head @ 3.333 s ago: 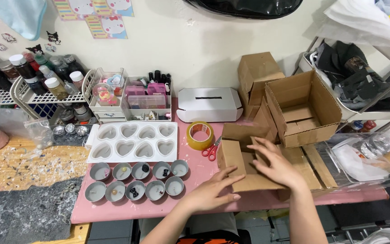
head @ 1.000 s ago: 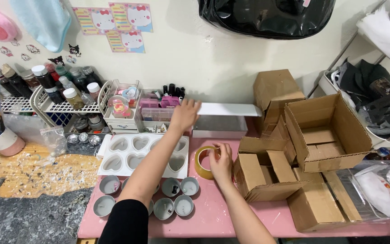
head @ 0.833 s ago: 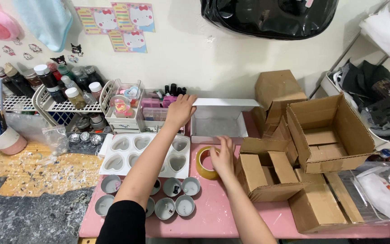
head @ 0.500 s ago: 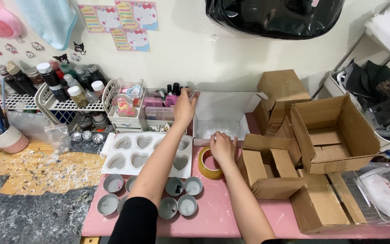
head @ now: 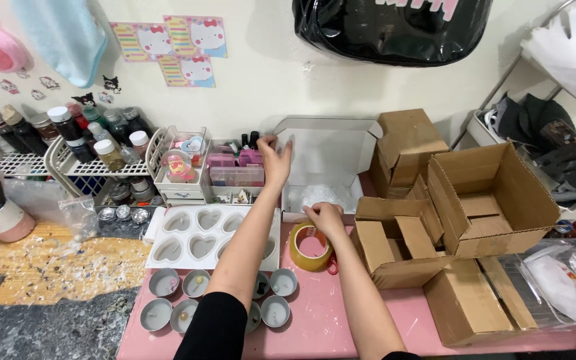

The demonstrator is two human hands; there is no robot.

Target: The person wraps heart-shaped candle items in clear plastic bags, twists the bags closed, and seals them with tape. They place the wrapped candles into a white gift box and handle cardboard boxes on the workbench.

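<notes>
My left hand (head: 275,160) is raised at the left edge of the lifted lid of a white mailer box (head: 328,167), fingers on the lid. The box stands open at the back of the pink table (head: 315,320), with white filling inside. My right hand (head: 325,217) rests at the box's front edge, just above a roll of yellow tape (head: 311,247) that stands on the table. Whether the right hand grips anything, I cannot tell.
A white heart-shaped mould tray (head: 201,237) and several small round tins (head: 168,313) lie at the left. Open brown cardboard boxes (head: 488,200) fill the right side. Clear organisers (head: 208,170) and a wire rack of bottles (head: 81,153) line the wall.
The white box's lid has been lifted from shut to standing open under my left hand. My right hand moved from the tape roll up to the box's front edge.
</notes>
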